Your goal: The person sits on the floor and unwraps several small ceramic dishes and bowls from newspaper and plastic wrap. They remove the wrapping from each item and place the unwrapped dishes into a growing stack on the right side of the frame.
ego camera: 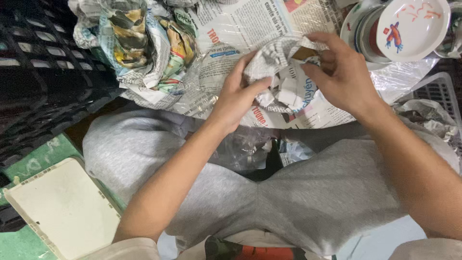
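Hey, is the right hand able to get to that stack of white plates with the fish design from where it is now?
Probably yes. The right hand is busy gripping the newspaper-wrapped bundle together with the left hand, but the stack of plates sits just beyond it, with nothing lying between them.

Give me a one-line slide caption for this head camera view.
Both hands, left hand and right hand, fold newspaper around an item beside stacked bowls.

Spread newspaper sheets (250, 21) carry a wrapped bundle (144, 43) and stacked plates (409, 29).
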